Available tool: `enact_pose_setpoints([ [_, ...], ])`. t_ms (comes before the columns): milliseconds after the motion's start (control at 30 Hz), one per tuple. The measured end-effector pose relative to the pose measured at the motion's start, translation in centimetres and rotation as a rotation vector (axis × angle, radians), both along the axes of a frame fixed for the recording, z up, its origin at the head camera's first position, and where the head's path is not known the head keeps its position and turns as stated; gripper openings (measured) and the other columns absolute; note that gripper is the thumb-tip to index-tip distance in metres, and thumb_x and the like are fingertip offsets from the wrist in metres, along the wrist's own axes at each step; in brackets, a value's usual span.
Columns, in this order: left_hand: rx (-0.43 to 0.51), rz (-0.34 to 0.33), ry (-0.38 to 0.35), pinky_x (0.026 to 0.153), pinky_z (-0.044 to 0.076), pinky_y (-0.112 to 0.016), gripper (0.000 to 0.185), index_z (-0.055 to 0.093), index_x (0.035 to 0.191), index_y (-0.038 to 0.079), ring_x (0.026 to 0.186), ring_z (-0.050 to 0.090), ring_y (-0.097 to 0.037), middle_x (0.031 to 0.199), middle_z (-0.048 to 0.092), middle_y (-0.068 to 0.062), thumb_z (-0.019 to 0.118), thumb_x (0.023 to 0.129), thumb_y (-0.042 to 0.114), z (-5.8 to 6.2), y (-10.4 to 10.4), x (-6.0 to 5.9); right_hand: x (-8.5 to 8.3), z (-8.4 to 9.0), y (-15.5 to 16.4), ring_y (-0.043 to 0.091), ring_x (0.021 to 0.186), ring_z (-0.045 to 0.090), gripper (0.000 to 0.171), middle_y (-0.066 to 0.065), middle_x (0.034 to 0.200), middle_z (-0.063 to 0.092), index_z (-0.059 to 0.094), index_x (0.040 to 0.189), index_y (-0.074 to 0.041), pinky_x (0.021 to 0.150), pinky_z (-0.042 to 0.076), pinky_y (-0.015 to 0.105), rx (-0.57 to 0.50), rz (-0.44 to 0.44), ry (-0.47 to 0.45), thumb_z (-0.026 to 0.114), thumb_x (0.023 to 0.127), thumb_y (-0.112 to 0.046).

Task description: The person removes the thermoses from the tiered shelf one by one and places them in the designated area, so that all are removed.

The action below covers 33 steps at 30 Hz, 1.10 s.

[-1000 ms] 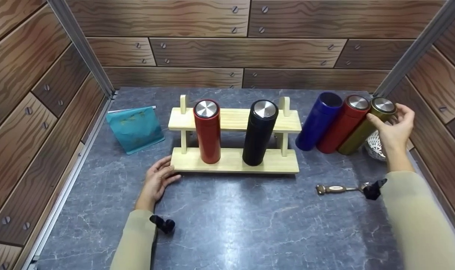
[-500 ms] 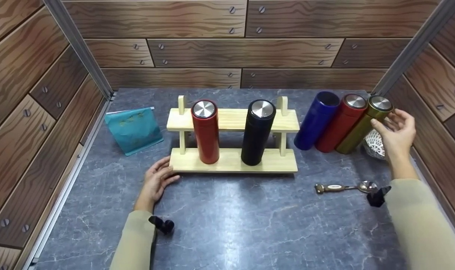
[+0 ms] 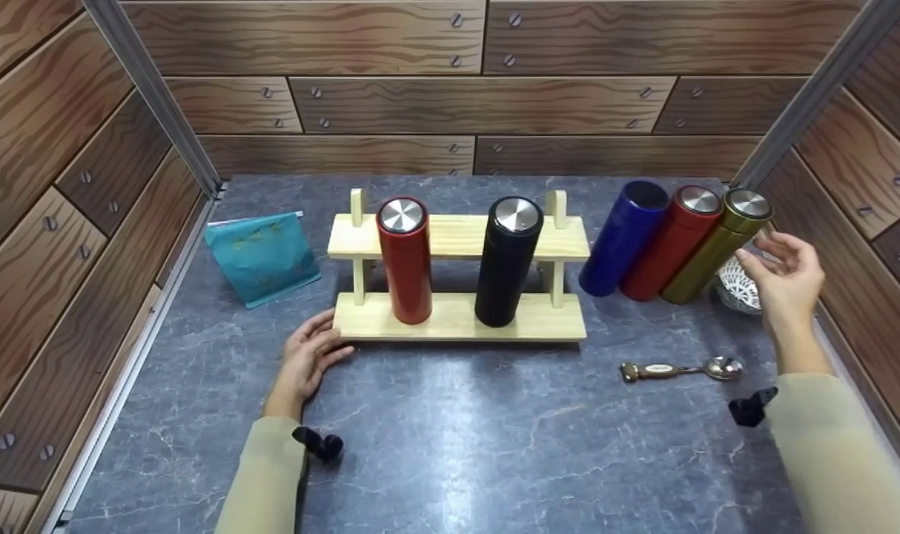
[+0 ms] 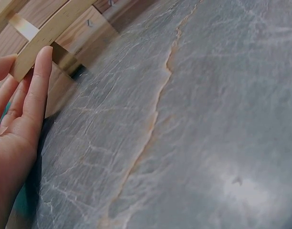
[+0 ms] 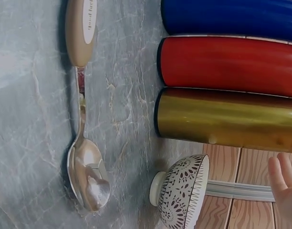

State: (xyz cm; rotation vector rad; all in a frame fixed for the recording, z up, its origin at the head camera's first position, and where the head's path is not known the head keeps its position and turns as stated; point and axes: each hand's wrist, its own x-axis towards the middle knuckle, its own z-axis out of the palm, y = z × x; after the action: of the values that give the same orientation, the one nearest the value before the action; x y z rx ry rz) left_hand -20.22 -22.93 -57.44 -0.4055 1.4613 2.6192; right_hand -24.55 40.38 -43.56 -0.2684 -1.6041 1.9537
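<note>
A grey, marble-veined worktop [image 3: 457, 437] fills a booth walled on three sides with brown wood-grain panels studded with screw heads; metal posts mark the two far corners.

At the centre stands a pale wooden rack [image 3: 457, 315] of two flat boards joined by uprights, with a red flask [image 3: 404, 259] and a black flask [image 3: 506, 259] upright through it, both with brushed steel caps. At about 2 o'clock from the rack a blue flask [image 3: 622, 237], a second red flask [image 3: 669, 241] and a gold flask [image 3: 713, 248] lean side by side, touching. A teal pouch [image 3: 263, 256] stands at 10 o'clock, and a spoon [image 3: 680, 368] lies at 4 o'clock.

The left hand [image 3: 309, 360] rests flat on the worktop, fingers straight, their tips against the rack's lower left corner. The right hand [image 3: 787, 274] hovers just right of the gold flask, fingers loosely spread, holding nothing and clear of the flask.

The left wrist view shows a fingertip [image 4: 43, 52] on the rack's board edge. The right wrist view shows what the head view half hides: a small footed bowl [image 5: 182, 195] with a dark lace pattern, lying on its side just beside the gold flask's base, and the spoon's beige handle and glossy steel bowl. The flasks there look smooth and glossy.
</note>
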Motion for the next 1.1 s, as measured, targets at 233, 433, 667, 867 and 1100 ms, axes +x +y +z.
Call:
enact_pose_setpoints([
  [233, -0.005, 0.003, 0.007, 0.08, 0.054, -0.044, 0.05, 0.044, 0.133, 0.002, 0.089, 0.062, -0.026, 0.124, 0.049, -0.013, 0.059, 0.086, -0.004, 0.0, 0.0, 0.1, 0.6, 0.0, -0.9, 0.013, 0.067, 0.065, 0.043, 0.01, 0.088, 0.065, 0.058, 0.106, 0.0, 0.055, 0.054, 0.018, -0.014, 0.042, -0.016, 0.07, 0.069, 0.018],
  [433, 0.003, 0.003, 0.008, 0.08, 0.054, -0.045, 0.049, 0.044, 0.133, 0.002, 0.088, 0.062, -0.025, 0.124, 0.048, -0.013, 0.058, 0.087, -0.005, 0.0, 0.0, 0.0, 1.1, -0.4, -1.6, 0.013, 0.064, 0.065, 0.039, 0.011, 0.086, 0.065, 0.057, 0.104, 0.001, 0.052, 0.054, 0.018, 0.013, 0.074, -0.014, 0.068, 0.071, 0.019],
  [667, 0.007, -0.001, -0.003, 0.08, 0.054, -0.045, 0.048, 0.046, 0.131, 0.004, 0.087, 0.062, -0.025, 0.123, 0.049, -0.013, 0.059, 0.086, -0.005, 0.0, 0.0, -0.1, 1.5, -0.8, -2.5, 0.014, 0.065, 0.065, 0.039, 0.012, 0.087, 0.067, 0.056, 0.107, 0.004, 0.052, 0.054, 0.019, 0.055, 0.134, 0.02, 0.068, 0.073, 0.016],
  [867, 0.006, -0.004, 0.018, 0.079, 0.054, -0.043, 0.049, 0.043, 0.134, 0.002, 0.086, 0.061, -0.024, 0.122, 0.049, -0.013, 0.057, 0.087, -0.006, -0.1, 0.0, 0.0, 1.9, -1.5, -3.6, 0.016, 0.068, 0.065, 0.039, 0.013, 0.088, 0.068, 0.053, 0.11, 0.008, 0.054, 0.055, 0.023, 0.04, 0.189, 0.032, 0.067, 0.074, 0.017],
  [1100, 0.011, -0.002, 0.016, 0.079, 0.054, -0.044, 0.051, 0.04, 0.136, 0.001, 0.085, 0.061, -0.024, 0.122, 0.048, -0.013, 0.055, 0.088, -0.006, -0.2, 0.0, 0.0, 2.3, -2.7, -5.8, 0.02, 0.072, 0.067, 0.04, 0.017, 0.091, 0.066, 0.049, 0.112, 0.012, 0.058, 0.056, 0.027, -0.024, 0.298, 0.049, 0.064, 0.076, 0.018],
])
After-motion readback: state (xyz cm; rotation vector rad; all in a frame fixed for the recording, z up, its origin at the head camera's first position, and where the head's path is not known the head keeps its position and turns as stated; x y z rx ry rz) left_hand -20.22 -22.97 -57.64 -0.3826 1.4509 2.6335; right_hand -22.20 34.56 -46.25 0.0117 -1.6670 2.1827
